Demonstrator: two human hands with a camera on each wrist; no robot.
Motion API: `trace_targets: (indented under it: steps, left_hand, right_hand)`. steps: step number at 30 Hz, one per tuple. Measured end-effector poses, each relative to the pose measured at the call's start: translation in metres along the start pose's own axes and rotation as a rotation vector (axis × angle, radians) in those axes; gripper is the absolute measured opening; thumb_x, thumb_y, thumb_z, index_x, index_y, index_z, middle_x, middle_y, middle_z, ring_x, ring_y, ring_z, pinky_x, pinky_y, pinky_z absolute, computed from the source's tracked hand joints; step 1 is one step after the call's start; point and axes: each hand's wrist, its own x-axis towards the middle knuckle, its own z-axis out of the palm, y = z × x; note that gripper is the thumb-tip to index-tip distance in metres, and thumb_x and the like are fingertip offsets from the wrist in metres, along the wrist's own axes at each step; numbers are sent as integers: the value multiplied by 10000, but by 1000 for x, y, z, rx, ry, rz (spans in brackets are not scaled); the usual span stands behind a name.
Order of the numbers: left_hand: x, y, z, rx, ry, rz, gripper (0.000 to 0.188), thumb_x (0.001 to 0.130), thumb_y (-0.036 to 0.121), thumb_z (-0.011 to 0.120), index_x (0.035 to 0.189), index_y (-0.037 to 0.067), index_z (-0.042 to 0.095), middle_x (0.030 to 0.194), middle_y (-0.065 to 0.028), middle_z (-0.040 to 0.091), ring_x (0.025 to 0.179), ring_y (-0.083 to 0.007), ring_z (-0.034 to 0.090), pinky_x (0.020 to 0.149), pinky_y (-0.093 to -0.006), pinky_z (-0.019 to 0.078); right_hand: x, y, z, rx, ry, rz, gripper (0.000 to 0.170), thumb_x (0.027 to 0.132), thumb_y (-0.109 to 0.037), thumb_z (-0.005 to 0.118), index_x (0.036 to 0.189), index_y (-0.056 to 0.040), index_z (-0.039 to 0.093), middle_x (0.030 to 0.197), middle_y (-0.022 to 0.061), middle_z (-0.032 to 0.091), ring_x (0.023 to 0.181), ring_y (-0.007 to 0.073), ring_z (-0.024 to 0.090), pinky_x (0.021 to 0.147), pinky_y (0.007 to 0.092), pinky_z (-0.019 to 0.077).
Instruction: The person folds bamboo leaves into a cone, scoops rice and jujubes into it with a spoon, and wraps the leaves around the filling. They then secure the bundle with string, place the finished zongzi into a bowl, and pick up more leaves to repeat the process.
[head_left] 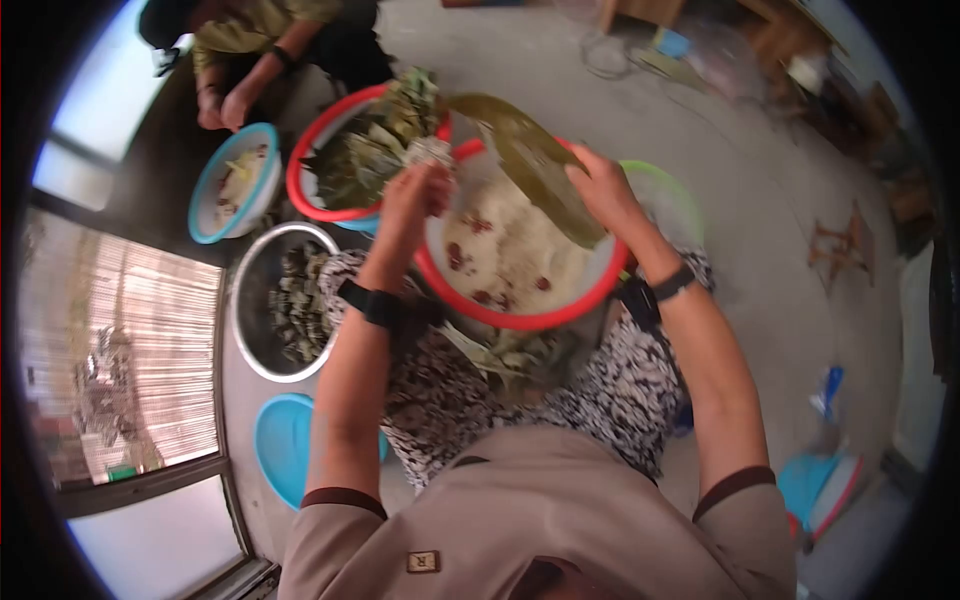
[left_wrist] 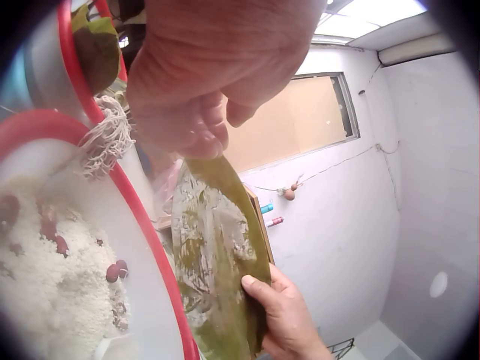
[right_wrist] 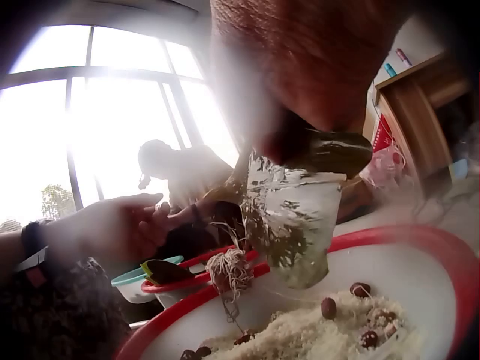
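A long, broad green leaf (head_left: 535, 165) slants over the rice basin, its surface shiny in the left wrist view. My right hand (head_left: 608, 190) pinches its edge, with the thumb (left_wrist: 259, 289) on the near face. My left hand (head_left: 418, 200) has curled fingers and hovers by the basin's left rim. Its fingertips overlap the leaf's narrow end in the left wrist view, but I cannot tell whether they grip it. Below lies white rice (head_left: 520, 230) with dark red dates or beans, in a red-rimmed basin (head_left: 530, 320). A bundle of pale string (left_wrist: 109, 139) hangs over the rim.
Another red-rimmed basin (head_left: 300, 195) holds more leaves. Left of it are a blue-rimmed bowl (head_left: 205, 235) and a metal bowl (head_left: 240, 335) of dark wrapped bundles. Another person's hands (head_left: 230, 108) work at the upper left. A wooden stool (head_left: 842, 250) stands at right.
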Motion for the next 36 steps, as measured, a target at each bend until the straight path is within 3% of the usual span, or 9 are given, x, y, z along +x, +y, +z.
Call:
trace_targets:
  steps: [4, 9, 12, 16, 19, 21, 23, 25, 36]
  left_hand:
    - [-1, 5, 4, -13, -28, -9, 272, 962, 302, 570, 914, 39, 620, 708, 20, 571, 557, -72, 505, 520, -220, 364]
    - [-3, 11, 6, -43, -45, -25, 227, 980, 262, 556, 936, 48, 618, 734, 32, 556, 607, -61, 513, 534, -184, 370]
    - [-3, 9, 5, 17, -13, 24, 266, 961, 299, 575, 931, 41, 633, 736, 20, 575, 575, -64, 494, 533, -211, 355]
    - [-4, 13, 3, -21, -15, 18, 269, 966, 299, 566, 932, 41, 635, 731, 10, 579, 580, -72, 507, 529, -210, 363]
    - [-5, 18, 4, -144, 80, 88, 273, 973, 290, 554, 928, 31, 629, 717, -1, 570, 580, -76, 508, 518, -206, 359]
    - [9, 22, -10, -123, 91, 138, 329, 991, 328, 490, 903, 33, 605, 717, -14, 549, 613, -117, 504, 544, -234, 381]
    - [26, 26, -50, -952, -269, 145, 373, 991, 346, 406, 884, 39, 587, 782, -57, 545, 686, -168, 474, 654, -318, 408]
    - [10, 62, -43, -1085, -145, 94, 412, 982, 375, 376, 891, 30, 584, 785, -75, 533, 706, -207, 458, 685, -360, 393]
    - [3, 92, -20, -804, -45, 361, 630, 996, 548, 254, 882, 28, 591, 758, -107, 548, 690, -243, 481, 638, -360, 435]
  right_hand:
    - [22, 24, -26, 383, 31, 166, 337, 855, -172, 582, 1146, -2, 603, 1031, 203, 665, 937, 287, 654, 825, 354, 492]
    - [33, -5, -63, -7, 140, 93, 320, 884, -111, 562, 1166, 38, 587, 1047, 113, 683, 945, 198, 642, 797, 331, 502]
    - [34, -20, -73, 736, 169, 356, 328, 927, -78, 527, 1242, 12, 533, 1119, 78, 637, 991, 155, 619, 861, 308, 504]
    - [43, -12, -76, 894, 357, 537, 319, 933, -81, 530, 1236, 17, 537, 1118, 79, 639, 992, 143, 616, 855, 295, 506]
    - [36, -11, -68, 135, 301, 125, 291, 938, -82, 531, 1212, 15, 551, 1114, 74, 643, 983, 135, 618, 848, 277, 509]
    - [38, -15, -67, -328, 414, -179, 280, 892, -129, 552, 1130, 13, 594, 969, 218, 663, 831, 325, 677, 722, 397, 521]
    - [39, -9, -65, -290, 474, -184, 286, 883, -127, 554, 1135, 1, 599, 979, 194, 680, 891, 278, 679, 756, 376, 513]
    - [37, -31, -58, -163, 397, -164, 279, 886, -112, 540, 1137, -4, 595, 910, 166, 674, 854, 224, 661, 748, 337, 498]
    - [13, -56, -37, -113, 342, -73, 171, 920, -157, 549, 1019, -38, 620, 780, 101, 628, 717, 190, 607, 665, 330, 482]
